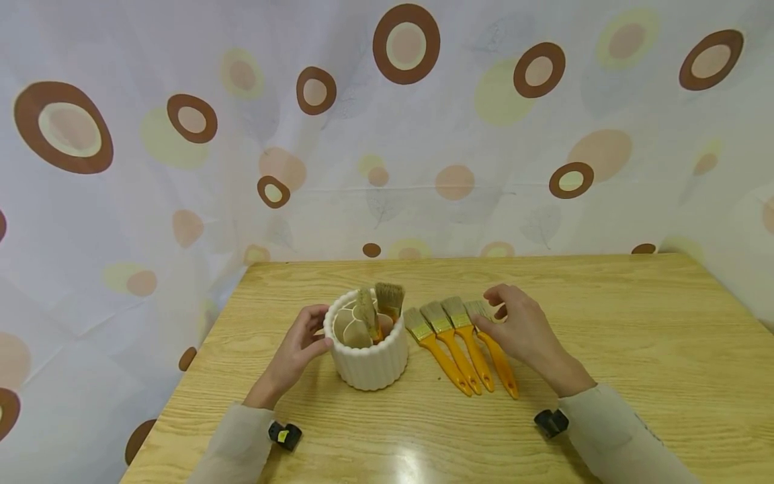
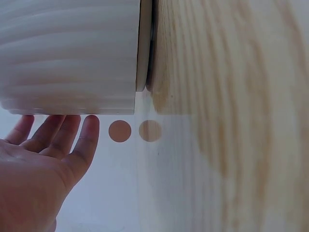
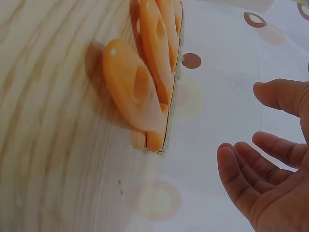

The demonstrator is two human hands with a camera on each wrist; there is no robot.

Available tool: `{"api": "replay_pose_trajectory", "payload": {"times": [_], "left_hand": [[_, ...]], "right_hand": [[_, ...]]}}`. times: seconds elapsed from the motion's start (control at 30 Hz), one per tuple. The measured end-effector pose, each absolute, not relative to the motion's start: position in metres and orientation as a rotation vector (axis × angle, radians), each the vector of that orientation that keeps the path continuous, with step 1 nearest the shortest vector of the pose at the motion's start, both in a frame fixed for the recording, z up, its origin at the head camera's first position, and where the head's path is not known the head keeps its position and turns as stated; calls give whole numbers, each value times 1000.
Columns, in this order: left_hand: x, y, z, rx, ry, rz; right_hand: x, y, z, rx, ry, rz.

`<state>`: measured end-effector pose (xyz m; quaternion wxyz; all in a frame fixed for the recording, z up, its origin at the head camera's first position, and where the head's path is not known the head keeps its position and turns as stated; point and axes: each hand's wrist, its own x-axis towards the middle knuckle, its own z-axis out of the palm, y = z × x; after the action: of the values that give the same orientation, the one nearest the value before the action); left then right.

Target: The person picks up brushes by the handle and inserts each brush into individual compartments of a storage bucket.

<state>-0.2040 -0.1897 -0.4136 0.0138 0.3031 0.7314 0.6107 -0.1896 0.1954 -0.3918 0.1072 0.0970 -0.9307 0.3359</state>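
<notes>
A white fluted holder [image 1: 370, 368] with inner compartments stands on the table, two paintbrushes [image 1: 365, 314] upright in it, bristles up. At its left side, my left hand [image 1: 295, 351] rests fingertips and thumb against the wall; the left wrist view shows extended fingers [image 2: 89, 137] right at the holder's side [image 2: 72, 53]. To the right of the holder, several paintbrushes with orange handles [image 1: 446, 363] lie fanned out, bristles pointing away. Over the rightmost paintbrush [image 1: 503, 366] hovers my right hand [image 1: 521, 329], thumb and fingers apart, nothing between them. It partly hides that brush's bristles.
The wooden table [image 1: 635, 323] ends at the back against a white curtain [image 1: 338, 228] printed with brown and yellow circles. A small black wrist device [image 1: 284, 435] sits at my left cuff, and another device [image 1: 551, 423] at my right.
</notes>
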Motion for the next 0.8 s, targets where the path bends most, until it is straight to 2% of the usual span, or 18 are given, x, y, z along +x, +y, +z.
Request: {"api": "replay_pose_trajectory", "payload": {"times": [0.8], "left_hand": [[-204,-189,-414,962,2287,1877]], "right_hand": [[-194,201,-395,268,-2847,967]]}}
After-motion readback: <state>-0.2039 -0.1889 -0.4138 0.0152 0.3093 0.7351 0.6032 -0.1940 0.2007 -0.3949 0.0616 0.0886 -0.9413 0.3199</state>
